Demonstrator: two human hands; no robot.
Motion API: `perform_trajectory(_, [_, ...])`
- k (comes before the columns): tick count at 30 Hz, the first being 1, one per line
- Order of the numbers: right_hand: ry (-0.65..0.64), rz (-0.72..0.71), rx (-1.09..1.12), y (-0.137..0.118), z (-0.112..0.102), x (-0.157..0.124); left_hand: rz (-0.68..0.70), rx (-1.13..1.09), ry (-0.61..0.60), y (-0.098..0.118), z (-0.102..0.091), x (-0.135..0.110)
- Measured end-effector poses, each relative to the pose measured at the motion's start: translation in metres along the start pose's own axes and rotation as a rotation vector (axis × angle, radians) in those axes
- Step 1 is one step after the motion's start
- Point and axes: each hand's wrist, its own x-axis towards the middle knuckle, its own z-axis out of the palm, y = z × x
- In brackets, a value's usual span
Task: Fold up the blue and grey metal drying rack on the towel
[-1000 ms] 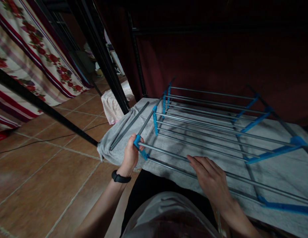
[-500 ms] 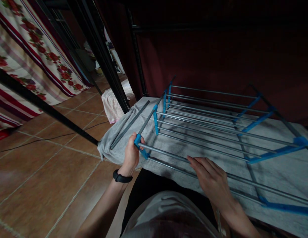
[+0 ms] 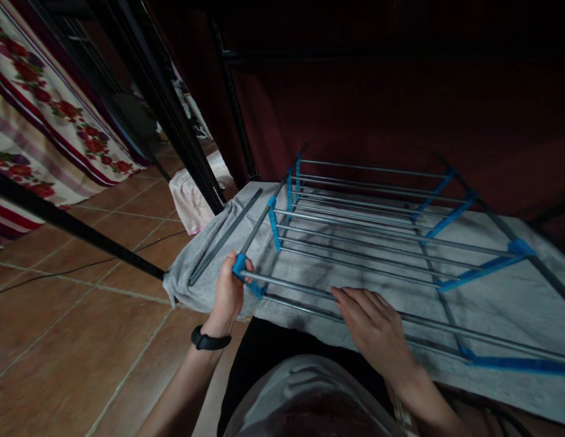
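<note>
A rack of grey metal rods (image 3: 368,233) joined by blue plastic brackets lies on a grey cloth (image 3: 204,255). My left hand (image 3: 227,297) is closed round the blue corner connector (image 3: 240,265) at the rack's near left corner. A black band circles that wrist. My right hand (image 3: 373,325) lies flat, fingers stretched out, over the two nearest rods toward the middle of the front edge. A loose grey rod (image 3: 225,237) rests on the cloth left of the rack.
Black metal poles (image 3: 173,121) slant across the left. A floral striped fabric (image 3: 45,121) hangs at far left over brown floor tiles (image 3: 59,315). A pale folded cloth (image 3: 191,200) lies on the floor. A dark red curtain (image 3: 377,109) backs the rack.
The view has shifted slightly, so everything sits a little further left. Both hands keep the same hold and place on the rack.
</note>
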Motion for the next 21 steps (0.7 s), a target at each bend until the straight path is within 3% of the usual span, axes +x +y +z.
perform_trajectory(4, [0.063,0.015,0.061,-0.001,-0.004,-0.004,-0.015,-0.015,0.019,0.001,-0.001,0.002])
perform_trajectory(11, [0.365,0.197,0.038,0.019,-0.026,-0.029,-0.005,-0.047,0.034,0.005,-0.002,0.014])
perform_trajectory(17, [0.569,0.550,-0.275,0.075,-0.068,-0.077,-0.031,-0.064,0.078,0.006,-0.005,0.024])
perform_trajectory(21, [0.695,0.779,-0.485,0.120,-0.104,-0.114,-0.120,-0.125,0.181,0.012,-0.004,0.024])
